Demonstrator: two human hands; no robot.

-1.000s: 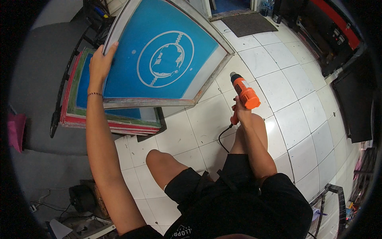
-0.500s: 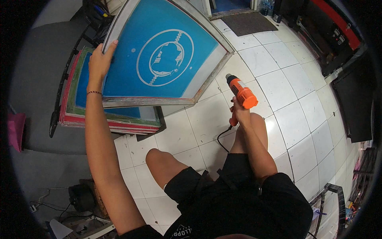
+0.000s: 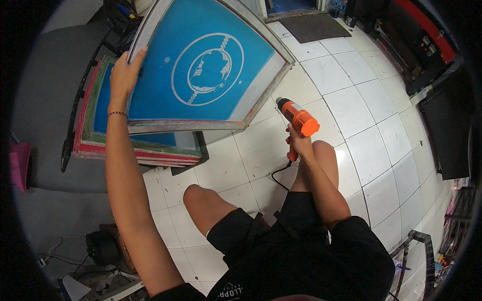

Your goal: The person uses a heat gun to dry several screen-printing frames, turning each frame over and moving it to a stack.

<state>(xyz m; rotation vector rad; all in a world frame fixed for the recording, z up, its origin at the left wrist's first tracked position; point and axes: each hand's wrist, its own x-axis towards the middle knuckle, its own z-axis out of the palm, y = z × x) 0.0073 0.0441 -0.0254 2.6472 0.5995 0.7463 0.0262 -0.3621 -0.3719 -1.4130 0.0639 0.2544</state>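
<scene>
My left hand point(image 3: 124, 75) grips the left edge of a screen printing frame point(image 3: 201, 85), its fingers wrapped behind the metal rim. The frame is tilted up and carries a blue coated mesh with a pale oval emblem. In my right hand point(image 3: 300, 143) is an orange heat gun point(image 3: 301, 119), held by its handle, with the dark nozzle directed up and left toward the frame's lower right corner. The nozzle stays apart from the frame. From the handle's base a black cord point(image 3: 275, 176) curves down behind my knee.
Below the held frame stands a stack of other screens point(image 3: 90, 135) with red and green edges, on a black rack point(image 3: 205, 154). White floor tiles spread to the right. A dark mat point(image 3: 315, 28) lies by the doorway. A black machine point(image 3: 427, 45) with a red stripe stands far right.
The heat gun has swung slightly to the left and its nozzle now points more leftward. My left hand and the frame are almost where they were.
</scene>
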